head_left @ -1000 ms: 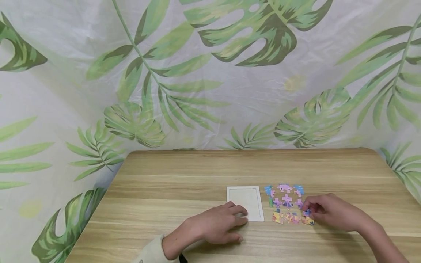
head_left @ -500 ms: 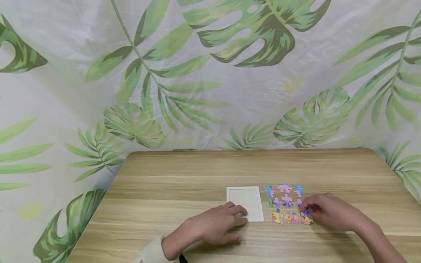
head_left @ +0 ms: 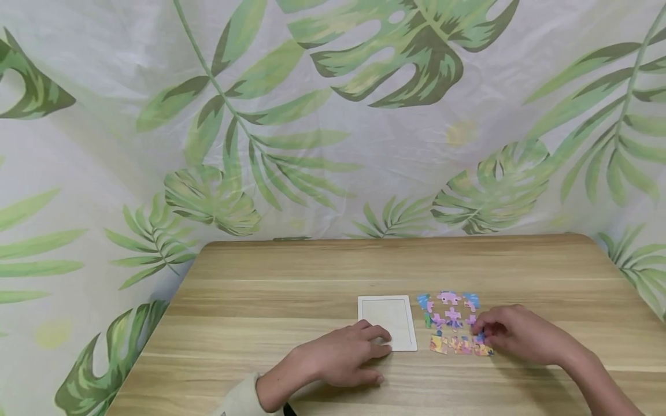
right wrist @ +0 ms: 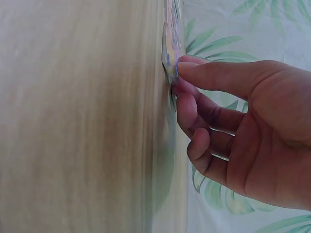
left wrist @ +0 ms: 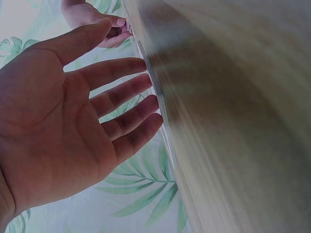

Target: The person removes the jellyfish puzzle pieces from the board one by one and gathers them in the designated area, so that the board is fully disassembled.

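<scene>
My left hand (head_left: 347, 353) rests with fingers spread on the near-left part of a white puzzle tray (head_left: 387, 299), a flat square with a thin inner outline. In the left wrist view its fingertips (left wrist: 154, 121) meet the tray's edge. Right of the tray lie colourful jigsaw puzzle pieces (head_left: 452, 315) in loose rows, with a pink face at the top and yellow along the bottom. My right hand (head_left: 520, 335) pinches a blue puzzle piece (head_left: 478, 337) at the lower right, beside a yellow corner piece (head_left: 484, 350). The right wrist view shows thumb and forefinger together there, other fingers curled.
Everything lies flat on a wooden table (head_left: 270, 294) whose far edge meets a pale curtain (head_left: 312, 144) with green leaf prints. The bottom row of pieces (head_left: 461, 345) sits slightly apart from the rows above.
My right hand has shifted slightly left, and the lower right pieces have moved left with it, closer to the bottom middle piece. My left hand has stayed on the tray.
</scene>
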Tool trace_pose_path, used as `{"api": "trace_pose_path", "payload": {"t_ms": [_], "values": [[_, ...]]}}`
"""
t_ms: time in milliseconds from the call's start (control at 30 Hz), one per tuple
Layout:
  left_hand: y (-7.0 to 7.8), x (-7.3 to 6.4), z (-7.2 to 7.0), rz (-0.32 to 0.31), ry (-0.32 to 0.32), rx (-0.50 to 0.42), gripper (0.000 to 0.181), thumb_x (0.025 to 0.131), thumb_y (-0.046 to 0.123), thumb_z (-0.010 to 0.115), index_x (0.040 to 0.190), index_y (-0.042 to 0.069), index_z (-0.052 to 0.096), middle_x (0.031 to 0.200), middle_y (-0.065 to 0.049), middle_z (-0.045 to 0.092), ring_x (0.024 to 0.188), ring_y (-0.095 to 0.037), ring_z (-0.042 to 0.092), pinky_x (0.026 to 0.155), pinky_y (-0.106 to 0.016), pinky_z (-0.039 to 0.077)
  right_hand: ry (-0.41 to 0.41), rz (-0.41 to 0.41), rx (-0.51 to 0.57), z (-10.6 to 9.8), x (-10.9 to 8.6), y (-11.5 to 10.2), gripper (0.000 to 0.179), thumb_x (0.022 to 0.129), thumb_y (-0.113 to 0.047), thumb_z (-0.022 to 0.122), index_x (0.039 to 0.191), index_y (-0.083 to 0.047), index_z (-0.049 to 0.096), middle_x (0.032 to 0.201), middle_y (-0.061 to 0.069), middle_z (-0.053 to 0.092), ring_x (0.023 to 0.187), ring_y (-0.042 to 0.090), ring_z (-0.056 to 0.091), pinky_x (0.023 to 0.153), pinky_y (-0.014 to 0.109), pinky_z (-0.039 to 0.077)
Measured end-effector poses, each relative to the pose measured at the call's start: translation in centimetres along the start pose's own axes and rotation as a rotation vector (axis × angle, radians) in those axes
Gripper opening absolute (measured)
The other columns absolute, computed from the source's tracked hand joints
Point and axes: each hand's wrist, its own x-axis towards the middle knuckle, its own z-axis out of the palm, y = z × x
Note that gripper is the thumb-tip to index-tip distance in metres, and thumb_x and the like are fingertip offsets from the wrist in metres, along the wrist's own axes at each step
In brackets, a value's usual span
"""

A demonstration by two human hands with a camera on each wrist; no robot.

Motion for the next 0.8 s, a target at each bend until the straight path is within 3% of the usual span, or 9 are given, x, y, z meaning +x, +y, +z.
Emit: {"api": "trace_pose_path", "payload": {"t_ms": [200,367,633,800], "values": [[-0.1,-0.1,0.1,-0.003,-0.005,-0.012,0.046,0.106,0.047,0.066,0.145,0.023,0.067,0.156,0.006,0.056,0.140,-0.014,0.052,0.116,-0.027,0.048,0.008,-0.007,0.026,-0.1,0.0,-0.2,0.020,0.095,-0.002,0.075,0.108,-0.016,0.079,0.110,-0.003,0.078,0.087,-0.006,0.061,0.071,0.021,0.056],[-0.1,-0.2,0.0,-0.001,-0.002,-0.001,0.047,0.106,0.047,0.066,0.145,0.022,0.067,0.156,0.006,0.056,0.140,-0.014,0.052,0.116,-0.027,0.048,0.050,0.022,-0.021,-0.2,-0.1,-0.7,0.017,0.096,-0.009,0.074,0.108,-0.020,0.079,0.099,-0.014,0.073,0.083,-0.007,0.056,0.070,0.022,0.053],[-0.2,-1.0,-0.3,0.008,-0.020,0.015,0.047,0.106,0.047,0.065,0.145,0.021,0.066,0.159,0.004,0.054,0.146,-0.015,0.051,0.119,-0.029,0.047,0.075,0.084,-0.109,-0.6,-0.6,-1.2,0.018,0.101,-0.016,0.072,0.117,-0.012,0.078,0.091,-0.016,0.066,0.080,-0.007,0.052,0.068,0.022,0.050],[-1.1,-2.3,-1.0,-0.051,0.009,-0.031,0.051,0.106,0.043,0.067,0.150,0.017,0.063,0.164,0.000,0.051,0.151,-0.022,0.049,0.123,-0.036,0.046,0.143,0.147,-0.196,-0.9,-1.5,-1.4,0.025,0.098,-0.017,0.077,0.122,-0.010,0.076,0.097,-0.014,0.069,0.088,-0.004,0.060,0.073,0.025,0.056]]}}
